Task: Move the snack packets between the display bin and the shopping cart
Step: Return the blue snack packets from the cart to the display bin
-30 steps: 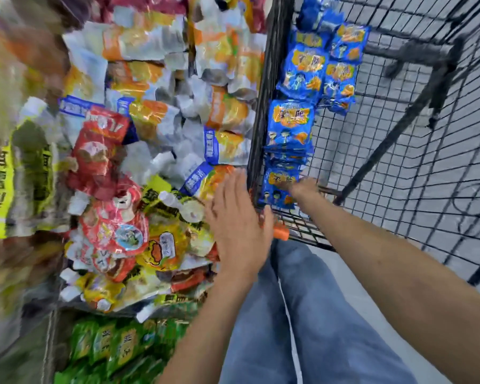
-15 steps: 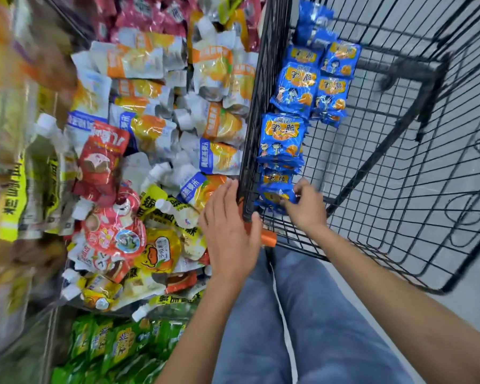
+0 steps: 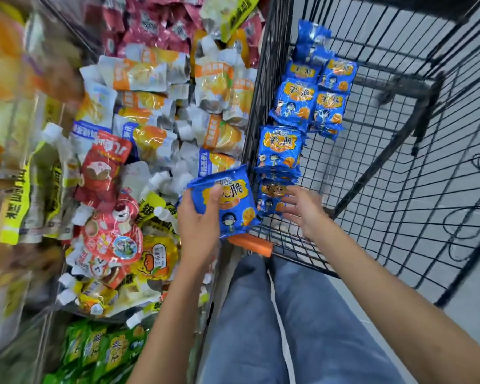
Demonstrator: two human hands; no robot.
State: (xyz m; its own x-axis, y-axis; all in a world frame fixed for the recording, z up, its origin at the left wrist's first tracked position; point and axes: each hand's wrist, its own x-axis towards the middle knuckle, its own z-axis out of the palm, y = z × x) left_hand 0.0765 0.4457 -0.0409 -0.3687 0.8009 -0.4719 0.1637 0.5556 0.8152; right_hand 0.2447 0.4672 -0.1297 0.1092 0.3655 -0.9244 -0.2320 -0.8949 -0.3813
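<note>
A smooth, pale grey floor (image 3: 466, 309) is shown at the right, running from near to far under bright, even light. Store shelving (image 3: 9, 106) is seen along the left edge, heavily blurred, with orange and yellow goods stacked on it. A lower tier at the near left is filled with green packets (image 3: 100, 353). White glints are cast on the foil wrappers.

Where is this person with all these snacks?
Probably a shop. A wire cart stands beside heaped snack pouches, and the left hand holds a blue packet.
</note>
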